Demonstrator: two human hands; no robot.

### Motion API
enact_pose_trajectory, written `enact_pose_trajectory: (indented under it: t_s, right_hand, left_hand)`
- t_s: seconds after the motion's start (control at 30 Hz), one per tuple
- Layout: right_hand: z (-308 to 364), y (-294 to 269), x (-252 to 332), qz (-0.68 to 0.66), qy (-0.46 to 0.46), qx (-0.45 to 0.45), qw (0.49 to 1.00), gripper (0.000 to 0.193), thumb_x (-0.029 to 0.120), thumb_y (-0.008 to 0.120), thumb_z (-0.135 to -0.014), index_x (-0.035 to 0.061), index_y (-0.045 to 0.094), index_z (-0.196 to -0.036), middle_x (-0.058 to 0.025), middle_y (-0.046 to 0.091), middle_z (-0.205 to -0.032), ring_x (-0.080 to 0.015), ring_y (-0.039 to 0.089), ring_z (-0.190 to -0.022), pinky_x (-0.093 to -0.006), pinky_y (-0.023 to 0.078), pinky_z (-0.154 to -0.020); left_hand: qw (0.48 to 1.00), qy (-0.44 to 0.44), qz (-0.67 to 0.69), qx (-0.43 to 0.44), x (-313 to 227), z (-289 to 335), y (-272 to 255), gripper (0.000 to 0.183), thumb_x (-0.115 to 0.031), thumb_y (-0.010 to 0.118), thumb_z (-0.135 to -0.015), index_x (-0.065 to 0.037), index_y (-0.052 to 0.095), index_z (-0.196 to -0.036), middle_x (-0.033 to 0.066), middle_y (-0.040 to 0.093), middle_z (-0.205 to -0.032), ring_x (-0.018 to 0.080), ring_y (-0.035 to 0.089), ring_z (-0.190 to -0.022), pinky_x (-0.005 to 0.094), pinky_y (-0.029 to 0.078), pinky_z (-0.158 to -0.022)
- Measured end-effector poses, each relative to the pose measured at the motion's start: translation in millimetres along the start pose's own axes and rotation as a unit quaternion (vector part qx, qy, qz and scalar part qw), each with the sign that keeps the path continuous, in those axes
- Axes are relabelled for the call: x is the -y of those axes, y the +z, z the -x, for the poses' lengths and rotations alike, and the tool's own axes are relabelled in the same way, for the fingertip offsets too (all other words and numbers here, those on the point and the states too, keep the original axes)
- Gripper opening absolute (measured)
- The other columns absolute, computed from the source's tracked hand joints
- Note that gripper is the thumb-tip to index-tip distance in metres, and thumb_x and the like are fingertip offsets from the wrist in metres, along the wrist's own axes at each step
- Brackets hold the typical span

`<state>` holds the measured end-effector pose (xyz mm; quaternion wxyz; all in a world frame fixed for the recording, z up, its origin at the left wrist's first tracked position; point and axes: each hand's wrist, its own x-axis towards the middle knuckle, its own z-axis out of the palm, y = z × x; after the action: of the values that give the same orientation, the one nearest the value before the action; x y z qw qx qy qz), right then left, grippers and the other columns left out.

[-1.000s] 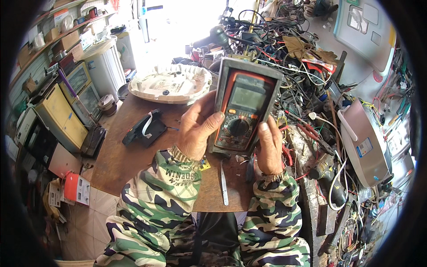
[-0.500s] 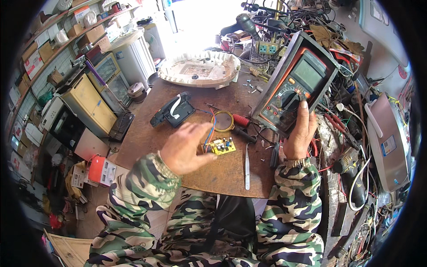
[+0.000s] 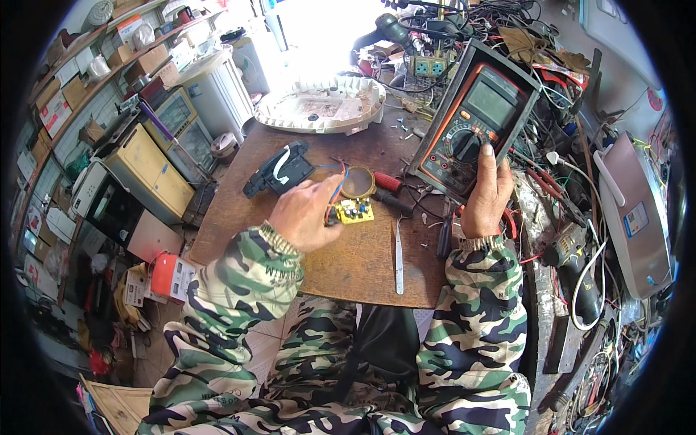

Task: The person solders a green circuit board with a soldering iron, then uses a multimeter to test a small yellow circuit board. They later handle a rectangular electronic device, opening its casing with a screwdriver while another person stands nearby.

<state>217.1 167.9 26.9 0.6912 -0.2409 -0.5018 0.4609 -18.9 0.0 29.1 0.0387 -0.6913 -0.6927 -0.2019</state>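
Observation:
My right hand (image 3: 488, 196) grips a multimeter (image 3: 471, 130) with a dark frame and orange edge. Its thumb lies on the front, beside the black dial. My left hand (image 3: 308, 210) is closed around the left end of a small yellow circuit board (image 3: 355, 211), fingers bent and thumb at the near edge. Red and blue wires (image 3: 338, 190) rise from the board past the fingers. The hand hides the board's left end. Just beyond the board is a yellow-rimmed ring (image 3: 357, 183). A black plastic housing (image 3: 279, 170) with a white ribbon cable lies past the left hand.
Metal tweezers (image 3: 399, 257) lie on the wooden table (image 3: 341, 268). Red (image 3: 388, 181) and black (image 3: 395, 204) handles lie below the meter. A white oval shell (image 3: 319, 105) stands at the far edge. Tangled cables and tools (image 3: 580, 290) crowd the right; an orange-fronted box (image 3: 172, 275) is at left.
My left hand has come down from above onto the board's left end, and the board has shifted slightly away from me. The multimeter stays in my right hand. The view has tilted a little.

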Motion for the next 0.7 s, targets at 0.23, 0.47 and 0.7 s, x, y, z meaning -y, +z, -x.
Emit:
enact_pose_trajectory:
  t_s: [0.23, 0.47, 0.7]
  right_hand:
    - [-0.4, 1.0, -1.3, -0.016, 0.028, -0.003, 0.999, 0.034, 0.033, 0.063, -0.106, -0.0007, 0.066, -0.11, 0.0046, 0.056, -0.089, -0.006, 0.044, -0.078, -0.0256, 0.04, -0.068]
    - [0.5, -0.7, -5.3, -0.022, 0.053, 0.009, 0.998, 0.038, 0.035, 0.063, -0.106, -0.0024, 0.066, -0.114, -0.0003, 0.065, -0.099, -0.0089, 0.055, -0.088, -0.0259, 0.046, -0.078]
    - [0.6, -3.1, -7.7, -0.021, 0.064, 0.019, 0.998, 0.037, 0.035, 0.065, -0.104, -0.0006, 0.067, -0.116, -0.0009, 0.067, -0.102, -0.0087, 0.057, -0.089, -0.0258, 0.048, -0.08]
  left_hand:
    - [0.997, -0.039, -0.06, -0.02, 27.9, -38.3, 9.8, 0.077, -0.024, 0.081, -0.078, -0.003, 0.047, -0.143, 0.0201, 0.069, -0.118, 0.0399, 0.064, -0.114, 0.0475, 0.053, -0.096]
    - [0.981, 0.006, -0.115, -0.159, 32.1, -57.4, 23.9, 0.061, -0.022, 0.083, -0.08, -0.002, 0.058, -0.132, 0.0217, 0.067, -0.123, 0.0388, 0.066, -0.111, 0.0464, 0.055, -0.091]
    - [0.991, -0.042, 0.06, 0.109, -68.4, -31.5, 12.7, 0.054, -0.042, 0.08, -0.085, 0.003, 0.06, -0.108, 0.0197, 0.072, -0.079, 0.0408, 0.072, -0.075, 0.0489, 0.058, -0.07]
